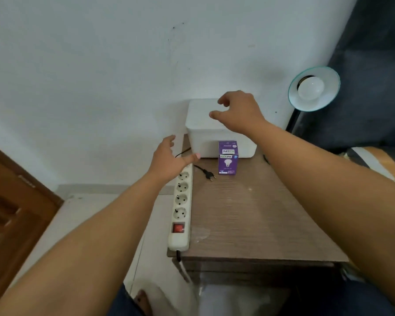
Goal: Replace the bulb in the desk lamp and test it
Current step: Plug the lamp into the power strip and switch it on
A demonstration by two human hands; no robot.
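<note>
Both hands empty, fingers spread: left hand (169,159) over power strip (180,206), right hand (238,110) above white box (205,135). Purple bulb carton (228,160) on surface (249,215); lamp (314,88) far right.

You have the desk lamp (314,88) far right, its teal shade tilted toward you, a white bulb (310,87) seated inside. The purple bulb box (228,158) stands upright mid-table, closed.
</note>
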